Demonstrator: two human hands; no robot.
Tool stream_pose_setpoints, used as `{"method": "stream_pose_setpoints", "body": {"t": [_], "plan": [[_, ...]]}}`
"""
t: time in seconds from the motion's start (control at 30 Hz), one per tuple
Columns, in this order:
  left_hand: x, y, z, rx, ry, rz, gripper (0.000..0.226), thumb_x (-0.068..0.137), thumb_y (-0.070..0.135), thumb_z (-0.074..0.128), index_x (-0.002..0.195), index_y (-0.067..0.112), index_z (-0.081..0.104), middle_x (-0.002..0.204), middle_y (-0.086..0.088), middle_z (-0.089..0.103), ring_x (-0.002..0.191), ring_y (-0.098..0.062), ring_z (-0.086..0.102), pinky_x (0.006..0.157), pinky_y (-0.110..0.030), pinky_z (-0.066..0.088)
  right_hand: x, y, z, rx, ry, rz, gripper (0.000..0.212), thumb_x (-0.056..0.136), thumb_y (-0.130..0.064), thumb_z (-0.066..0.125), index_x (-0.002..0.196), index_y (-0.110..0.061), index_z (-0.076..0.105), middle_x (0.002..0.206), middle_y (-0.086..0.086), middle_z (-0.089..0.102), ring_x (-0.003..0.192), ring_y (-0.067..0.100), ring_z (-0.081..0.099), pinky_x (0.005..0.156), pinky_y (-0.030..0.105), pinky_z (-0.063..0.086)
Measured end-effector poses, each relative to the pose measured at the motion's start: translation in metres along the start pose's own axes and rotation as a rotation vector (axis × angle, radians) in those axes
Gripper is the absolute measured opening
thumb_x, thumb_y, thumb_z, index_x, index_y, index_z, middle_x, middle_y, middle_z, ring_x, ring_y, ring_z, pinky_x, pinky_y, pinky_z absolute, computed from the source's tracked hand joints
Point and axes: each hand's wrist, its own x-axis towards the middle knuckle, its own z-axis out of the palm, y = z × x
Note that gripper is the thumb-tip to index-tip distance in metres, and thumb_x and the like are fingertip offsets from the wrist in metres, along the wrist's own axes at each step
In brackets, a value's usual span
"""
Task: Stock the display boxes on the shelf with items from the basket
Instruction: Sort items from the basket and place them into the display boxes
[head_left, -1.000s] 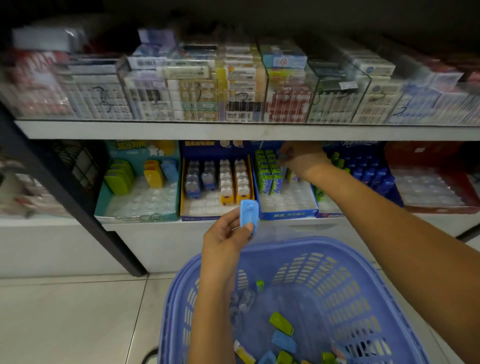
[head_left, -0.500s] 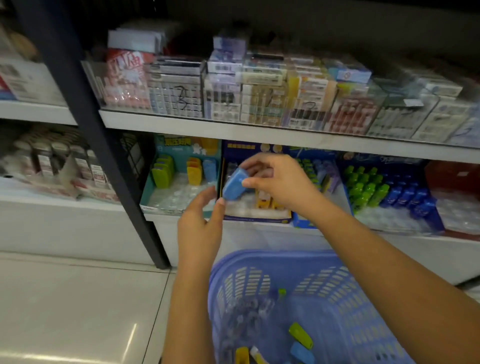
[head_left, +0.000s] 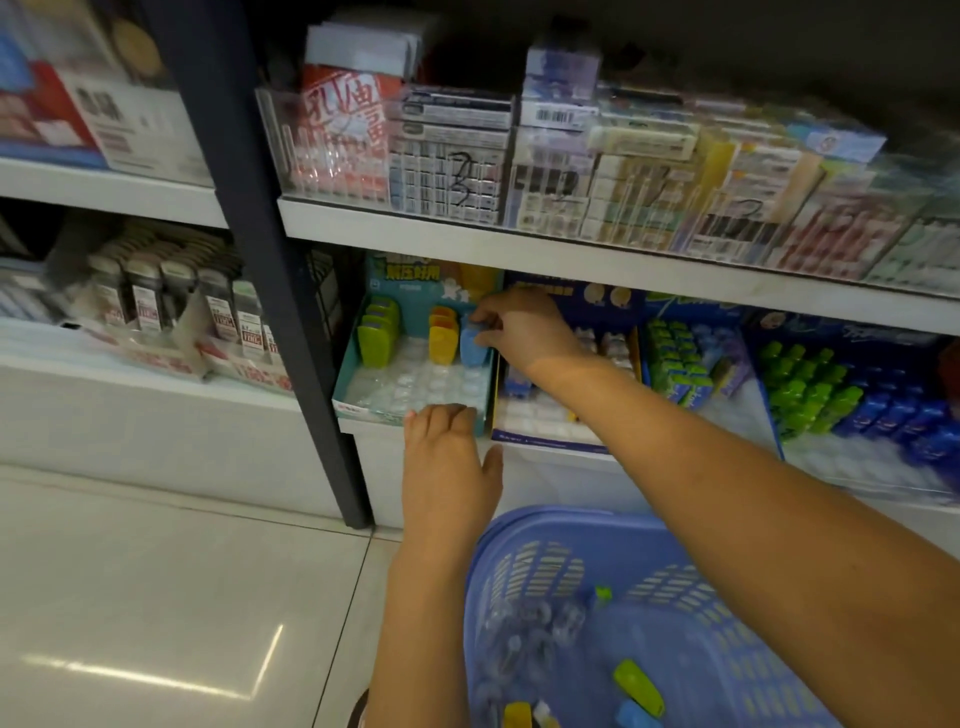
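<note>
My right hand (head_left: 524, 325) reaches under the upper shelf and grips a small blue item (head_left: 472, 344), holding it in the right column of the teal display box (head_left: 358, 402). Green items (head_left: 376, 332) and orange-yellow items (head_left: 443, 332) stand in the box's other columns, with clear empty slots in front. My left hand (head_left: 449, 462) rests with fingers spread on the box's front edge, holding nothing. The blue plastic basket (head_left: 524, 551) sits below at the lower right, with green, yellow and blue items and a clear tray inside.
A dark shelf post (head_left: 270, 291) stands just left of the teal box. To its right are a dark blue display box (head_left: 550, 436) and boxes of green and blue bottles (head_left: 810, 400). The upper shelf (head_left: 571, 254) overhangs closely. Pale tiled floor (head_left: 156, 597) lies at the left.
The blue item passed from my left hand to my right, which carried it left into the teal box. My left hand moved up to the box's front edge. The view shifted left.
</note>
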Motion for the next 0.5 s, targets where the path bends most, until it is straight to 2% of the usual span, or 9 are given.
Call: {"method": "stream_pose_setpoints", "body": {"t": [0.1,0.2,0.23,0.4,0.47,0.5], "plan": [[-0.001,0.000,0.002,-0.023,0.021,0.002,0.046,0.092,0.030,0.055,0.135,0.013,0.048,0.134,-0.003,0.048,0.129,-0.020,0.034,0.117,-0.030,0.003,0.004,-0.002,0.005,-0.076,-0.038,0.011,0.030,0.092,-0.016,0.058,0.121,-0.008,0.063,0.128,0.014,0.058,0.117,0.028,0.053,0.096,0.025,0.039],[0.001,0.000,0.005,-0.043,0.034,-0.004,0.047,0.092,0.030,0.056,0.134,0.012,0.049,0.135,-0.003,0.048,0.130,-0.020,0.033,0.117,-0.030,0.001,0.009,-0.001,0.016,-0.114,0.009,0.083,0.032,0.096,-0.026,0.050,0.120,-0.006,0.058,0.126,0.015,0.055,0.113,0.030,0.053,0.082,0.025,0.039],[0.001,0.001,0.005,-0.046,0.036,-0.006,0.047,0.092,0.029,0.056,0.134,0.011,0.049,0.134,-0.004,0.048,0.130,-0.020,0.033,0.117,-0.031,0.001,0.009,-0.001,0.019,-0.147,0.041,0.072,0.033,0.097,-0.027,0.048,0.121,-0.006,0.055,0.127,0.015,0.053,0.115,0.029,0.052,0.082,0.026,0.039],[0.003,0.001,0.002,-0.062,0.010,-0.004,0.045,0.092,0.027,0.056,0.133,0.009,0.051,0.137,-0.007,0.048,0.134,-0.023,0.031,0.117,-0.032,0.003,0.005,-0.007,0.017,-0.227,0.021,0.010,0.038,0.100,-0.026,0.040,0.132,-0.004,0.045,0.140,0.013,0.040,0.129,0.026,0.039,0.097,0.027,0.034],[0.001,0.006,-0.004,-0.150,0.029,-0.008,0.041,0.094,0.022,0.056,0.132,0.007,0.052,0.139,-0.008,0.047,0.138,-0.024,0.028,0.118,-0.036,0.009,-0.003,-0.011,0.008,-0.246,-0.008,0.020,0.043,0.100,-0.025,0.040,0.139,-0.006,0.040,0.147,0.012,0.034,0.136,0.025,0.031,0.107,0.030,0.030],[-0.001,0.008,-0.006,-0.211,0.052,-0.009,0.039,0.094,0.019,0.056,0.131,0.007,0.053,0.139,-0.009,0.048,0.138,-0.024,0.029,0.117,-0.036,0.015,-0.011,-0.011,0.004,-0.221,-0.017,0.031,0.044,0.099,-0.025,0.044,0.140,-0.010,0.039,0.146,0.012,0.034,0.135,0.027,0.033,0.108,0.033,0.032]]}}
